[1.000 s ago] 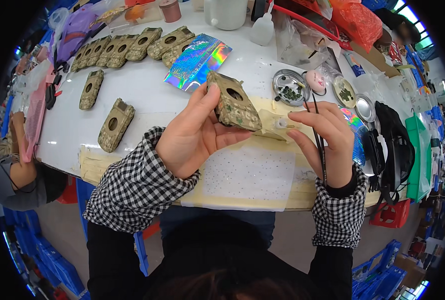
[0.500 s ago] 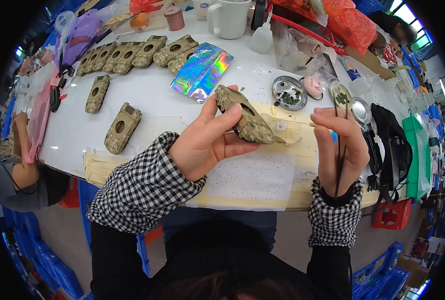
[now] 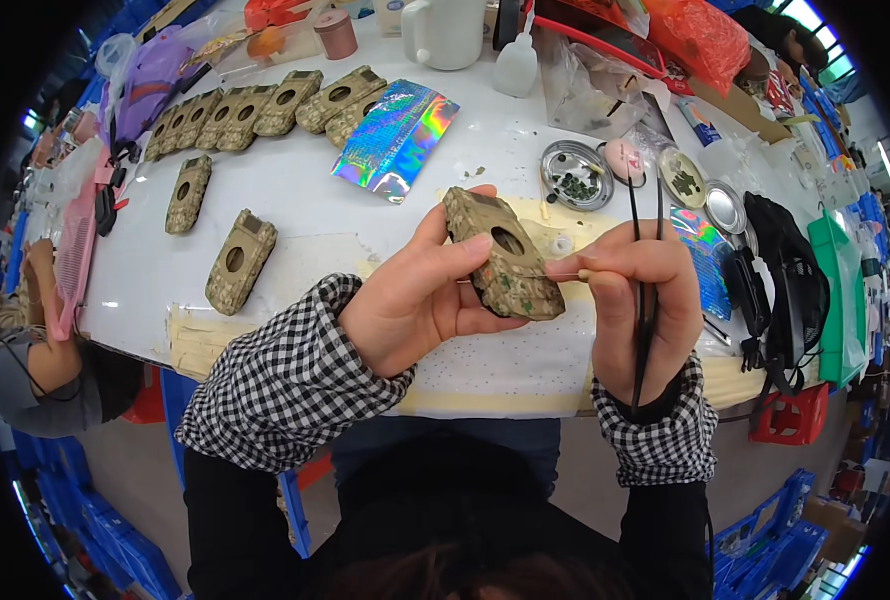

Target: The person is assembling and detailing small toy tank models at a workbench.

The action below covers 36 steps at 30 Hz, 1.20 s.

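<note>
My left hand (image 3: 397,300) grips a camouflage-painted model tank hull (image 3: 537,285) with a round hole in its top. Thumb on top and fingers beneath keep it tilted above the table. My right hand (image 3: 665,285) pinches a thin needle-like tool (image 3: 587,275) with a tan end; its fine tip meets the hull's near part, though exact contact is hard to tell. Black tweezers (image 3: 645,335) also sit in that hand, tips pointing away from me. Beyond it, a round metal dish (image 3: 548,190) holds small dark green pieces, and a second round dish (image 3: 673,160) holds similar ones.
More camouflage hulls (image 3: 290,100) line the back left, with two single hulls (image 3: 188,195) nearer. A shiny holographic pouch (image 3: 395,140), white mug (image 3: 445,35) and squeeze bottle (image 3: 517,65) stand behind. Right: black bag (image 3: 780,280), green tray (image 3: 837,300). Another person (image 3: 40,370) sits left.
My right hand has come left and slightly down, bringing the thin tool up to the hull. The hull has shifted slightly nearer and to the right in my left hand.
</note>
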Available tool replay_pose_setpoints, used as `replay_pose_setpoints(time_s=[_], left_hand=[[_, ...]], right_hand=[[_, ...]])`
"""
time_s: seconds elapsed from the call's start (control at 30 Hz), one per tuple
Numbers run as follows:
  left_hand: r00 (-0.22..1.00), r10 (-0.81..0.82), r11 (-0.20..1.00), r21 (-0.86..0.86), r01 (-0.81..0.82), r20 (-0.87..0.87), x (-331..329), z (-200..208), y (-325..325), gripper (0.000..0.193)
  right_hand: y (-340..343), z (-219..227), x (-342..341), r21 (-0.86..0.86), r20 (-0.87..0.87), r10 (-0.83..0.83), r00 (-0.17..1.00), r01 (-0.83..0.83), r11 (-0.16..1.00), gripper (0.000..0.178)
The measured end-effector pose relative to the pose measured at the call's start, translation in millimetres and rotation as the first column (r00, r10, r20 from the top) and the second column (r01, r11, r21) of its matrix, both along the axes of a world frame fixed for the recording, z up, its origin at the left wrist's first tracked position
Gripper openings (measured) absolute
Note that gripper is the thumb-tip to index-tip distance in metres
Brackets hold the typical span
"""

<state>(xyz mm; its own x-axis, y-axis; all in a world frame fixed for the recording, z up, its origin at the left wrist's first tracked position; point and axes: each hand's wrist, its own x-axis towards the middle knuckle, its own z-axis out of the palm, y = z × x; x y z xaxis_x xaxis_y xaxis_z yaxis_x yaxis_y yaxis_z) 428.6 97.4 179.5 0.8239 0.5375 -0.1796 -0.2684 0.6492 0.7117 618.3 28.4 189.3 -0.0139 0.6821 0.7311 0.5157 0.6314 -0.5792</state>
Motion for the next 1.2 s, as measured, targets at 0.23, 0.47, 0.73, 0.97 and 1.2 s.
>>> replay_pose_setpoints(time_s=[0.23,0.47,0.73,0.97,1.2], left_hand=[[1.0,-0.006,1.0,-0.006,0.006,0.009,0,-1,1,0.059],[1.0,-0.006,1.0,-0.006,0.006,0.02,0,0,1,0.058],[1.0,-0.008,1.0,-0.008,0.008,0.012,-1,-1,1,0.058],[0.998,0.045,0.999,-0.02,-0.044,0.035,-2,-3,6,0.055],[0.977,0.185,0.981,-0.083,-0.176,0.109,-6,-6,14,0.048]], right_hand=[[0,0,-1,-0.004,-0.011,0.001,1.0,-0.001,1.0,0.011],[1,-2,-1,-0.012,-0.015,-0.001,1.0,0.001,1.0,0.011],[-2,-4,-6,-0.059,-0.134,0.001,0.991,-0.009,0.998,0.008],[-6,-2,17,-0.08,0.015,-0.271,0.962,0.271,0.959,0.006],[4,-7,16,0.048,0.364,-0.396,0.843,0.407,0.912,0.015]])
